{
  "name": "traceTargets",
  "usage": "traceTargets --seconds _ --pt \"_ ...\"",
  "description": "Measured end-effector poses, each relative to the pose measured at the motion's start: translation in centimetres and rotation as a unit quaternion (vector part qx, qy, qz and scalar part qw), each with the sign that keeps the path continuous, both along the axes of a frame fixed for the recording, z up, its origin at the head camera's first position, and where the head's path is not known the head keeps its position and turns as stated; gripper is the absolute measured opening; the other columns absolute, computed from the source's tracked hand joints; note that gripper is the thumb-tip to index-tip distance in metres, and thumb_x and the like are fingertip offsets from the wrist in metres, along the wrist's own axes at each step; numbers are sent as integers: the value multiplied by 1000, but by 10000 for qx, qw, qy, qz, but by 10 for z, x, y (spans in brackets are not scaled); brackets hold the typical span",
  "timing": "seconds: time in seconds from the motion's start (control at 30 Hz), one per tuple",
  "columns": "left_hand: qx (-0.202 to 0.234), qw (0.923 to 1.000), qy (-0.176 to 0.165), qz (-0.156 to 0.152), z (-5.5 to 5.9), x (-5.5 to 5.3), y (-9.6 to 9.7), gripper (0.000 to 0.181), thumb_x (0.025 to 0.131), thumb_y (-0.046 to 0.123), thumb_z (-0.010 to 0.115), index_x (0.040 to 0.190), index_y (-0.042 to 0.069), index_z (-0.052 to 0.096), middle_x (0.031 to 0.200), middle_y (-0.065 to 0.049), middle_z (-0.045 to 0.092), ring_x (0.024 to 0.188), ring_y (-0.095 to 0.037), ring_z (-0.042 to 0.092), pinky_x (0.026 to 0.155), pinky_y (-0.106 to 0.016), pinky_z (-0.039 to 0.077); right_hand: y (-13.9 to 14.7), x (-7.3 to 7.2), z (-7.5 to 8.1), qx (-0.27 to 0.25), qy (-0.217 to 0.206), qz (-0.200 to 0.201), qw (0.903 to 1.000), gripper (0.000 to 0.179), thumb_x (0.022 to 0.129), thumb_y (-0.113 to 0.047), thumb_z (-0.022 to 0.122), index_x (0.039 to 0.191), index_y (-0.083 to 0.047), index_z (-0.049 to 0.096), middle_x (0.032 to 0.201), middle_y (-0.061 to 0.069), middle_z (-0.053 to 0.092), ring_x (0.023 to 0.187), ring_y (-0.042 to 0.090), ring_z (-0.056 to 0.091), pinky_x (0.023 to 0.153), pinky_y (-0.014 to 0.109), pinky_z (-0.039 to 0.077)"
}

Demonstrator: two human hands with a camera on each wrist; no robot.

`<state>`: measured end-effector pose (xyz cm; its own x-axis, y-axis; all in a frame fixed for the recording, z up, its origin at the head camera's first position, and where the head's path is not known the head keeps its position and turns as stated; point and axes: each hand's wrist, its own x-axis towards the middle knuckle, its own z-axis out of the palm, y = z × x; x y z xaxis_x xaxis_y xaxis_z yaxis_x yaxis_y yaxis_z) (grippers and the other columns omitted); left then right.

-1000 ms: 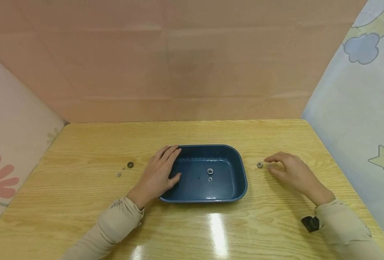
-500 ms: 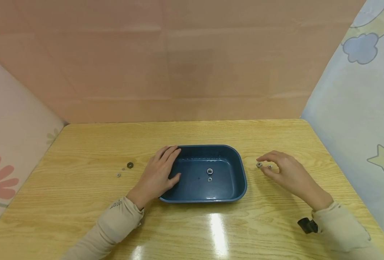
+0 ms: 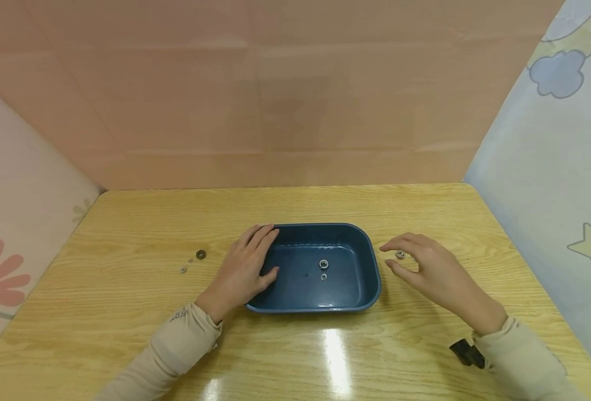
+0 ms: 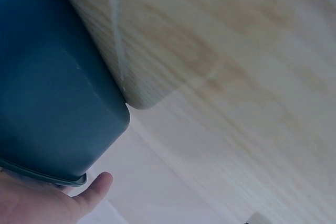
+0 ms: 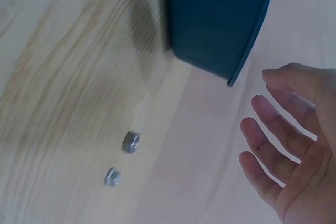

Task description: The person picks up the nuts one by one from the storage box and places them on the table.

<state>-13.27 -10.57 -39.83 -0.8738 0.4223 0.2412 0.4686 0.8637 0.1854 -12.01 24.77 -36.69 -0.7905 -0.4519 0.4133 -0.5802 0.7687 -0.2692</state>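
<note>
My left hand [image 3: 240,271] rests over the tray [image 3: 277,295] rim at 9 o'clock, fingers loosely extended toward 1, thumb inside pointing to 2. Its forearm enters from 7 o'clock. My right hand [image 3: 431,269], at the tray's 3 o'clock, is unclenched and holds nothing: thumb and forefinger stand apart, tips toward 9, just short of the rim. That forearm comes from 5.

Near my right hand, a large nut [image 5: 131,142] and a small nut [image 5: 112,177] lie on the table [image 3: 75,312]. The tray sits mid-table with 2 nuts inside, a ringed nut [image 3: 323,264] and a lesser nut [image 3: 324,277]. At the tray's 9 lie a dark nut [image 3: 201,254] and 2 tiny pieces [image 3: 182,269].

Since 1 second ago, my right hand has moved toward 9, from beside the large nut to past it. My left hand, the tray and all the nuts have stayed put.
</note>
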Motion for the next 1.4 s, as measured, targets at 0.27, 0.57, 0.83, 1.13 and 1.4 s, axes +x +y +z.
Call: traceTargets --seconds 0.27,0.57,0.83,1.13,1.4 --pt "1 10000 -19 5 1 1 0 74 86 27 76 150 9 42 156 -10 40 144 -35 35 111 -57 39 -8 1 0 -72 165 248 9995 26 79 -7 80 104 -9 74 102 4 72 91 23 69 73 41 57" --pt "18 10000 -19 9 0 0 -1 74 87 27 76 149 9 42 156 -10 40 144 -35 35 110 -58 39 -31 2 -2 -133 -11 538 9985 24 82 -10 78 105 -12 75 107 4 71 101 24 68 81 43 58" --pt "-25 10000 -59 21 0 0 0 74 87 28 75 150 9 41 157 -9 39 144 -34 35 110 -58 40 -47 1 -3 -103 -245 853 9960 24 85 -10 76 109 -12 74 109 0 70 102 21 67 80 38 57" --pt "21 10000 -75 21 1 0 0 74 87 27 75 150 9 41 157 -9 39 144 -34 35 110 -58 40 -56 -3 -10 39 -444 918 9948 23 87 -12 75 110 -11 74 109 0 71 104 23 66 86 42 56" --pt "8 10000 -25 -7 0 0 -1 74 87 28 75 150 9 42 157 -9 40 144 -34 35 109 -57 40 -68 -5 -15 173 -543 991 9934 21 87 -16 75 108 -11 74 107 0 71 104 22 66 87 42 57"
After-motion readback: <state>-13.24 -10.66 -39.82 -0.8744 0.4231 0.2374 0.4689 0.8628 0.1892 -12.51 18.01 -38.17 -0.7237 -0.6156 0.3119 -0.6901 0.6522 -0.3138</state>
